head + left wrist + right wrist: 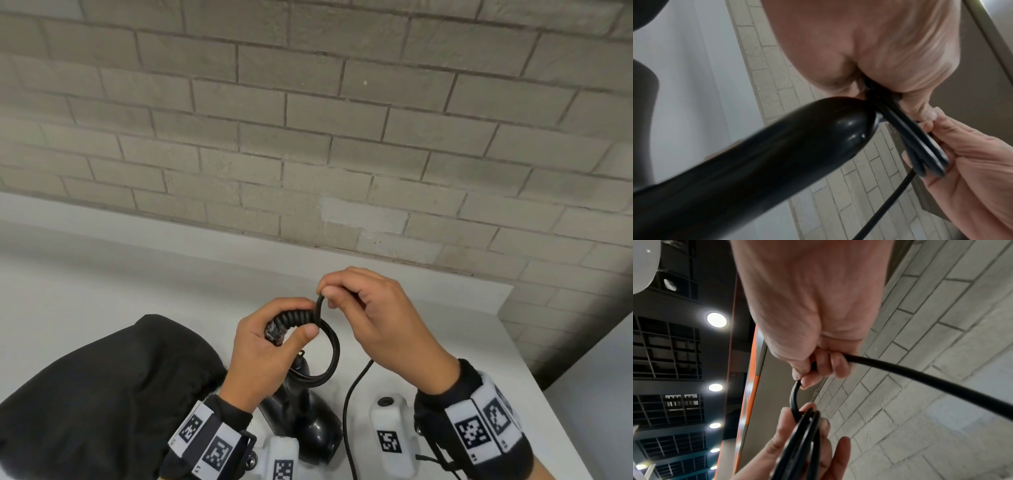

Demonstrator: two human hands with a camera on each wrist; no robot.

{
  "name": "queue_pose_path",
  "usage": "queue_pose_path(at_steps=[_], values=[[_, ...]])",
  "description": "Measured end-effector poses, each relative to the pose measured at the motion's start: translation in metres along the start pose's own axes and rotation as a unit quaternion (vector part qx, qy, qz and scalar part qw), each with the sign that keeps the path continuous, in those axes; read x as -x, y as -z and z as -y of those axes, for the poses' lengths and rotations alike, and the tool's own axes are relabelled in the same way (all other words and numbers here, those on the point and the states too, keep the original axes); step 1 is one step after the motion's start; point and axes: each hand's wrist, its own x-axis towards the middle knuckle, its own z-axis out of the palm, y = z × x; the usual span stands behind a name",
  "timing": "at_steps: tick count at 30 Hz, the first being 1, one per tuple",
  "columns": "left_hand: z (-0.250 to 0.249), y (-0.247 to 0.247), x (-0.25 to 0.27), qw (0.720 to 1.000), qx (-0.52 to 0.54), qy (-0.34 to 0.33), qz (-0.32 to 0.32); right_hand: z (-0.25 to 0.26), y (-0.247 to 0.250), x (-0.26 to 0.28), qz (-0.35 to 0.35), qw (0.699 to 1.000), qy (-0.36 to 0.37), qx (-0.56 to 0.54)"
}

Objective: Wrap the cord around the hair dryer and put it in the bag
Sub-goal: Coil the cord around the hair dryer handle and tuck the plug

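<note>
The black hair dryer sits low between my wrists, its handle end pointing up toward my left hand. My left hand grips a bundle of the black cord with tight turns wound round it; loops hang below. My right hand pinches the cord just right of the bundle, thumb and fingers curled on it. The loose cord trails from that hand down to the table. The black bag lies at the left, touching my left wrist.
The white table runs back to a grey brick wall. Its right edge drops off close to my right wrist. White wrist cameras sit under both wrists.
</note>
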Motion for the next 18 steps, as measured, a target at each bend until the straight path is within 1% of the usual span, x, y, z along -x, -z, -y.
queue_pose_path(at_steps=[3, 6, 7, 9, 11, 12, 15, 18], values=[[0.003, 0.0, 0.001, 1.0, -0.008, -0.016, 0.003, 0.003, -0.004, -0.002, -0.006, 0.998, -0.043, -0.04], [0.005, 0.0, 0.002, 0.999, -0.011, -0.033, -0.015, 0.002, -0.014, 0.0, -0.033, 0.985, -0.119, -0.121], [0.005, -0.001, 0.003, 0.999, -0.008, -0.036, -0.024, 0.001, -0.019, 0.002, -0.05, 0.972, -0.151, -0.172], [0.005, -0.002, 0.005, 0.998, -0.01, -0.048, -0.041, -0.003, -0.029, 0.009, -0.088, 0.936, -0.212, -0.268], [0.004, -0.005, 0.006, 0.996, -0.015, -0.058, -0.062, -0.006, -0.04, 0.017, -0.115, 0.907, -0.255, -0.315], [0.005, -0.006, 0.006, 0.995, -0.017, -0.061, -0.074, -0.006, -0.044, 0.021, -0.122, 0.901, -0.266, -0.322], [0.005, -0.008, 0.009, 0.993, -0.026, -0.067, -0.094, -0.004, -0.054, 0.033, -0.117, 0.901, -0.264, -0.324], [0.006, -0.007, 0.008, 0.991, -0.031, -0.058, -0.116, -0.001, -0.054, 0.046, -0.083, 0.902, -0.248, -0.344]])
